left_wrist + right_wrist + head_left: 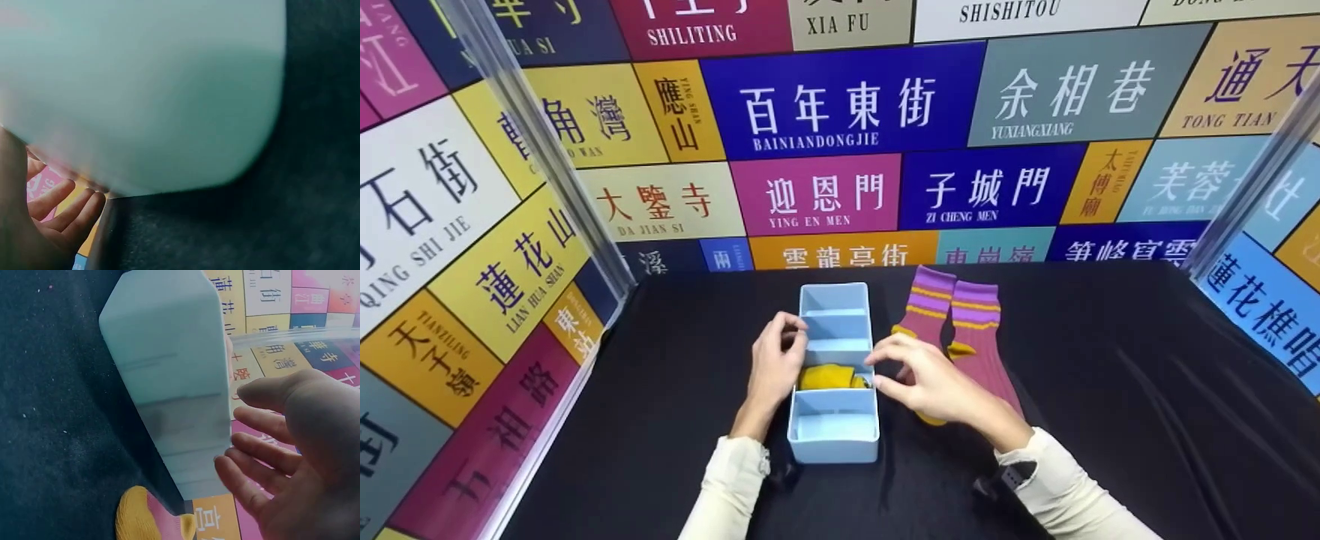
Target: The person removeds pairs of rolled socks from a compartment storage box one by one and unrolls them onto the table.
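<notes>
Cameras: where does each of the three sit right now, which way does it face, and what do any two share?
Head: worn on the head, looking forward and down at the light blue divided box, the folded yellow sock in its third compartment, the purple striped socks, both hands and cream sleeves.
Left wrist: pressed close to the box's outer wall; left hand fingers show.
Right wrist: beside the box's right wall; right hand open, sock toe below.
Shared: all three show the box and black cloth.

Organizer box smooth matt plastic, probably; striped socks ribbed knit cloth; tablecloth black, faintly sheened fabric.
</notes>
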A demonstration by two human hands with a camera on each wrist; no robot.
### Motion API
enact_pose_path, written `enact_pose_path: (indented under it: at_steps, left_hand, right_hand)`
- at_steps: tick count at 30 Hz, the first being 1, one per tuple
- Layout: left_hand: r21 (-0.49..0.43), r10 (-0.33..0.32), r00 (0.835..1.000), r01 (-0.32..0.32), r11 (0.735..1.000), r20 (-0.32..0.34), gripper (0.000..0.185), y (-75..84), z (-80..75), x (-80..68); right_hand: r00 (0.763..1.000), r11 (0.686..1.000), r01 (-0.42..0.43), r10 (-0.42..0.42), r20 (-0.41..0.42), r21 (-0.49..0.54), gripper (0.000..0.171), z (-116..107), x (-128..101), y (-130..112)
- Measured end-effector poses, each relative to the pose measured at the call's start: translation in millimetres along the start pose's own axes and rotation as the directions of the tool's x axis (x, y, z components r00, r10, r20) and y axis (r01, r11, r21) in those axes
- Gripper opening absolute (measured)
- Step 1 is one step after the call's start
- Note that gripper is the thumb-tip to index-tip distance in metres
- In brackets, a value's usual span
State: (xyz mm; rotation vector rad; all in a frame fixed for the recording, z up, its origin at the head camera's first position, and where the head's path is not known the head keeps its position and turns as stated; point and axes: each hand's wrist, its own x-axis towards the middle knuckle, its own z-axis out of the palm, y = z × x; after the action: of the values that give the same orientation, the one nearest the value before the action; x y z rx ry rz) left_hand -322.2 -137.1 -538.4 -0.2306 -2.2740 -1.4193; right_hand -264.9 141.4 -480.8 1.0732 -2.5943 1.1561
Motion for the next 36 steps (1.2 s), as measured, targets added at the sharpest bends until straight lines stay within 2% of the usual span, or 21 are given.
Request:
enact_pose_path:
  at_steps: [5, 10, 23, 33, 36]
  left_hand:
    - [-0.04, -0.014, 1.0, 0.014, 0.999, 0.0, 0.01, -2.6, 2.1, -1.2]
    - [-0.08, -0.029, 1.0, 0.028, 0.996, -0.007, 0.01, -3.9, 2.3, -1.0]
    - [-0.105, -0.053, 0.998, 0.051, 0.993, -0.022, 0.01, -3.8, 4.6, -1.9]
    - [-0.101, -0.094, 0.996, 0.093, 0.991, -0.001, 0.017, -4.5, 3.4, -2.3]
    - [-0.1, -0.098, 0.995, 0.098, 0.99, 0.004, 0.017, -5.7, 1.9, -1.8]
  right_hand:
    - [0.996, 0.998, 0.061, -0.061, -0.068, 0.001, 0.023, 5.9, 6.0, -2.1]
    - [0.996, 0.998, 0.055, -0.054, -0.068, 0.026, 0.022, 12.6, 11.8, -5.5]
    - [0.996, 0.996, 0.083, -0.083, 0.015, -0.036, 0.024, 24.8, 23.1, -2.4]
    - [0.997, 0.998, 0.02, -0.015, 0.076, -0.065, 0.024, 24.3, 37.8, -3.3]
    - [0.996, 0.995, 0.005, 0.005, 0.094, -0.103, 0.022, 25.2, 41.5, -4.0]
